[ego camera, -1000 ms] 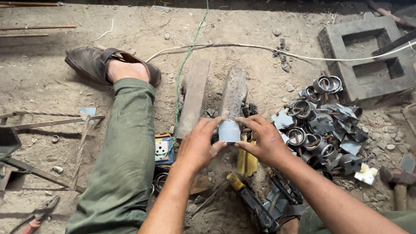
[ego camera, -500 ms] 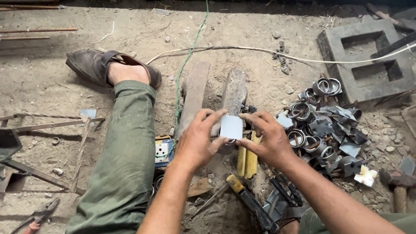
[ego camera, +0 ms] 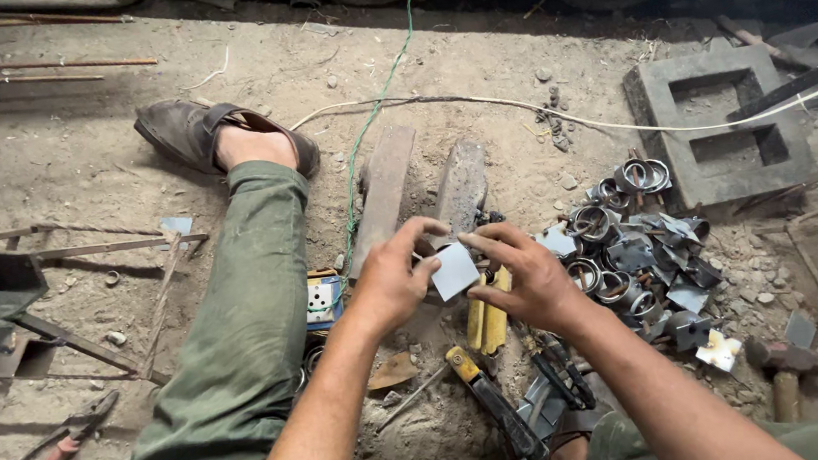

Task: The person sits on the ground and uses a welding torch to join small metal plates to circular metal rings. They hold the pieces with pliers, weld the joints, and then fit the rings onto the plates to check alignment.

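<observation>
A small pale grey square of sheet metal is pinched between both hands, held above the dirt floor. My left hand grips its left edge with thumb and fingers. On the opposite edge sits my right hand, fingers curled over the top. Below the hands lie two yellow-handled tools and a yellow-handled screwdriver. Two flat rusty metal bars lie just beyond the hands.
A heap of metal rings and cut sheet scraps sits right of the hands. A concrete block lies far right, a hammer near it. My leg in green trousers stretches left; red pliers lie bottom left.
The metal square has tilted and dropped slightly between my hands, and both hands have shifted a little toward me. Nothing else has moved.
</observation>
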